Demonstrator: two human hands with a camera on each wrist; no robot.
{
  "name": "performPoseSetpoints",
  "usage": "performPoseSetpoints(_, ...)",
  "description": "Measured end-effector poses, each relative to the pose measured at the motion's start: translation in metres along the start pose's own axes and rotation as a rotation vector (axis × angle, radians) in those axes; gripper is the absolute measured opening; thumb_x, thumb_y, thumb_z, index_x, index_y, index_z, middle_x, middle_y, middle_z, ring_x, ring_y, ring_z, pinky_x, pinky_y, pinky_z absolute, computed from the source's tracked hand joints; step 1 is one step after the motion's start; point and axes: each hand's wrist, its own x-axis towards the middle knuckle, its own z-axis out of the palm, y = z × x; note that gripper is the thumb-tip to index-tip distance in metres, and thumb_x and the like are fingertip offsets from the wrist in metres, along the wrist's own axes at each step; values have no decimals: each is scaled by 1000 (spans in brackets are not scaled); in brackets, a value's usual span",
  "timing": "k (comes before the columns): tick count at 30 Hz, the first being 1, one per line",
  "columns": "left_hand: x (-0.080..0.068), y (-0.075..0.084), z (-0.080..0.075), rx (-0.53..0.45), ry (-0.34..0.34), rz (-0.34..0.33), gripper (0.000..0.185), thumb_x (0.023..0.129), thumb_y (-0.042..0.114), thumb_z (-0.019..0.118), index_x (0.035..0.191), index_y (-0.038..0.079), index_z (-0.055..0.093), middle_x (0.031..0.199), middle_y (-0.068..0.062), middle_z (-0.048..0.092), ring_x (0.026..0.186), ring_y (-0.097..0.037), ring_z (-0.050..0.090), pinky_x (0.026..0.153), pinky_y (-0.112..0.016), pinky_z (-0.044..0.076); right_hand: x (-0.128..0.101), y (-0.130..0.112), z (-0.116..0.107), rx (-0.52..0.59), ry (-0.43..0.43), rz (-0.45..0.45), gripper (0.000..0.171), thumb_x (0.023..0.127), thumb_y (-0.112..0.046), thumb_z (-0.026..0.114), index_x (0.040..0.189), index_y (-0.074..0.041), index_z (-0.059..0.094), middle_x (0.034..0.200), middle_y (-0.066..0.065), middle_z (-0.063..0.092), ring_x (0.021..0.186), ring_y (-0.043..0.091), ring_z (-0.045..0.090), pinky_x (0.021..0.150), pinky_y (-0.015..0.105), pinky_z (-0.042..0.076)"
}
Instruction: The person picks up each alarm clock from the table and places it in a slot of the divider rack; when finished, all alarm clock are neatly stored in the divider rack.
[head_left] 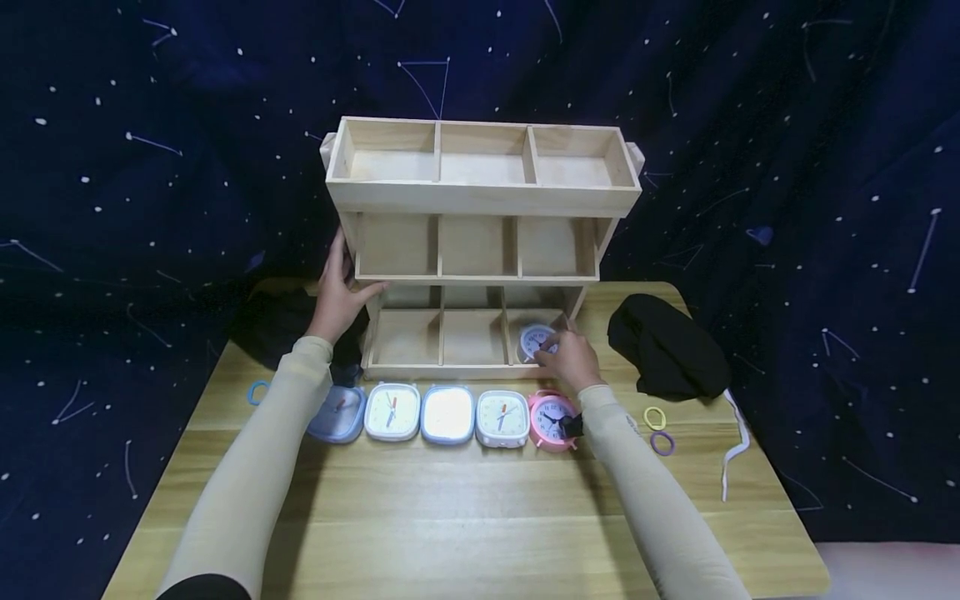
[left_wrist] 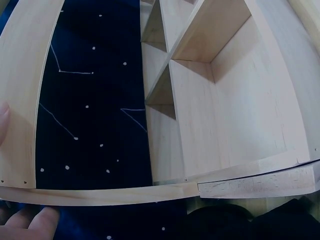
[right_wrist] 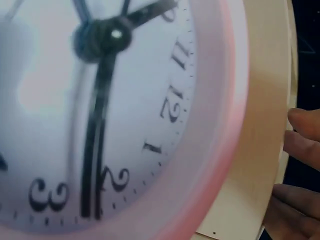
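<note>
A three-tier wooden shelf (head_left: 483, 200) with several compartments stands at the back of the table. My left hand (head_left: 337, 296) grips its left side, thumb in front and fingers round the outer edge; fingers (left_wrist: 42, 225) show below the side panel in the left wrist view. Down at the lowest tier, my right hand (head_left: 573, 358) grips the right side wall, with its thumb reaching over a pale round alarm clock (head_left: 535, 337) in the right compartment. Fingers (right_wrist: 305, 142) lie along the outside of that wall. Under the right wrist sits a pink alarm clock (head_left: 546, 410).
In front of the shelf, a row holds a light blue clock (head_left: 337, 414), a white clock (head_left: 393, 412), a blue clock (head_left: 448, 415) and another white clock (head_left: 502, 418). Black cloth (head_left: 667, 346), a yellow ring (head_left: 655, 409), a purple ring (head_left: 655, 446) and a white strap (head_left: 739, 448) lie right.
</note>
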Motion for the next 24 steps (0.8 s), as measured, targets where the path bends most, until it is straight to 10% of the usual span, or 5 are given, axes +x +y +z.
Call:
performPoseSetpoints(8,0,-2,-1,-3,-7,-9,117,92,7,84,173,33,4,182,-6,8,166,-40,17,133,-58,26,-26,2,-7,72,39,-60,31,99,-27,76,116,-1,79,156,25,56,141,48,56,116,63,50)
performPoseSetpoints(24,1,-1,-1,17,-6,-13,116,92,11,85,173,33,5,182,-5,9,166,-39,17,133,-58,26,-100,22,-8,98,232,-245,30,94,-17,81,118,1,77,130,25,73,128,47,66,109,64,54)
